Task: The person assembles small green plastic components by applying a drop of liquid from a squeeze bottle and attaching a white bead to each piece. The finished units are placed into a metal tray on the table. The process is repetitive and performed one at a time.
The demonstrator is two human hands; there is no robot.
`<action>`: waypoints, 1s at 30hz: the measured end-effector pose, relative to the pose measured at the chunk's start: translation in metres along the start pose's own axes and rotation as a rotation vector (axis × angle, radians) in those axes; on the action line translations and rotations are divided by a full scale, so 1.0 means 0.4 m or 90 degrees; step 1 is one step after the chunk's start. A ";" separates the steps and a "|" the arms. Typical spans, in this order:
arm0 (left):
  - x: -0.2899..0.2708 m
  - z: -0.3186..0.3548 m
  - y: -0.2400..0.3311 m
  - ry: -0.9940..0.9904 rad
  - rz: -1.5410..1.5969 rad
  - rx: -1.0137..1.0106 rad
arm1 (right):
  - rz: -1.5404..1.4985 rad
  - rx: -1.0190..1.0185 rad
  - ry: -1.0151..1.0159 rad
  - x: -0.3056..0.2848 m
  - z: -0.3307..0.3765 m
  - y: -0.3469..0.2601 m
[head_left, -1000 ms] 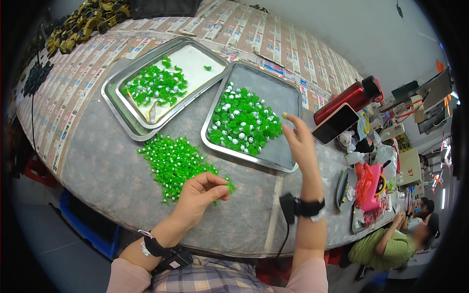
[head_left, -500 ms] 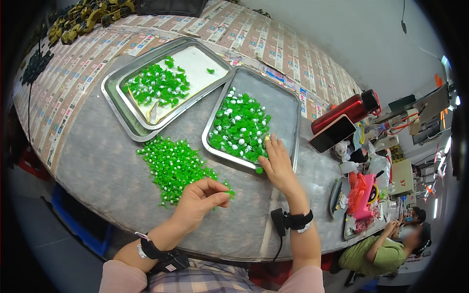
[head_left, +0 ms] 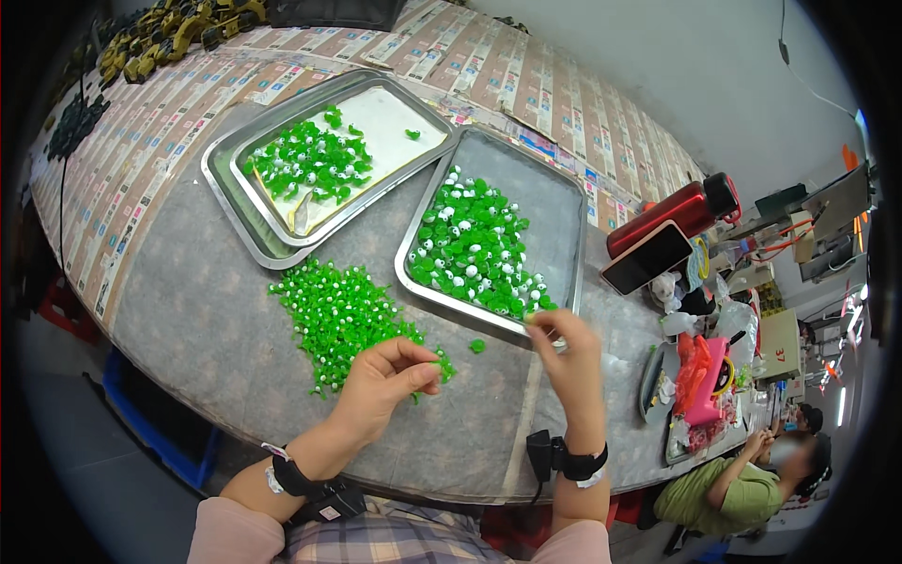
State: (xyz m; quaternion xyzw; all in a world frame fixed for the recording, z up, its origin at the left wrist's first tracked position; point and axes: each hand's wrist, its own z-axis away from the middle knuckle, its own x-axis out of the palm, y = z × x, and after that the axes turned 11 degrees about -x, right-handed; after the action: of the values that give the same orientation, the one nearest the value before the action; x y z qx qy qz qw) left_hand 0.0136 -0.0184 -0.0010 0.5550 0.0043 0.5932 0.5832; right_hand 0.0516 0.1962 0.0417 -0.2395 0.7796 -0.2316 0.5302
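Seen from above: a table under grey cloth, patterned sheets along its far side.

Left hand resting on the cloth at the near end of a loose pile of green pieces, fingers curled in, thumb pressed against forefinger, pinching at one or two pieces from the pile's edge; too small to tell exactly what sits between the fingertips. Dark band on that wrist.

Right hand raised just over the near rim of the right tray, fingertips bunched together and pinching a small piece, pale green at the tips. Black band with a small black box on that wrist.

One stray piece lying alone on the cloth between the two hands, close to the tray's near edge.

Right tray holding a heap of green pieces with white dots, gathered toward its left and near side, the far right part bare metal.

Left trays, two nested, further back and to the left, carrying a white sheet and another green cluster toward their left end, one or two pieces lying apart.

Red bottle lying past the right tray, a dark phone leaning just beside it. Pink plastic clutter at the right edge of the table. Another person in green seated low at the right, well apart.
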 end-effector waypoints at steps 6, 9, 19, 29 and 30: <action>0.002 -0.001 0.001 -0.005 0.000 -0.006 | 0.178 -0.165 -0.182 0.092 0.017 -0.015; 0.001 -0.001 0.003 -0.007 0.001 -0.007 | 0.139 -0.139 -0.194 0.088 0.020 -0.018; 0.017 0.002 0.000 -0.065 -0.048 -0.019 | -0.613 0.209 -0.106 0.093 0.083 -0.071; 0.008 -0.005 -0.008 -0.057 -0.009 -0.026 | -0.690 0.230 -0.036 0.111 0.098 -0.071; 0.008 -0.006 -0.009 -0.048 -0.013 -0.025 | -0.680 0.217 -0.010 0.108 0.098 -0.071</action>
State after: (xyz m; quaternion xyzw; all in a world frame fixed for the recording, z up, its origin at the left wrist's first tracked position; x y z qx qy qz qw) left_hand 0.0155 -0.0136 -0.0022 0.5653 -0.0237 0.5661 0.5995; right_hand 0.0779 0.1429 0.0153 -0.5140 0.4976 -0.5889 0.3761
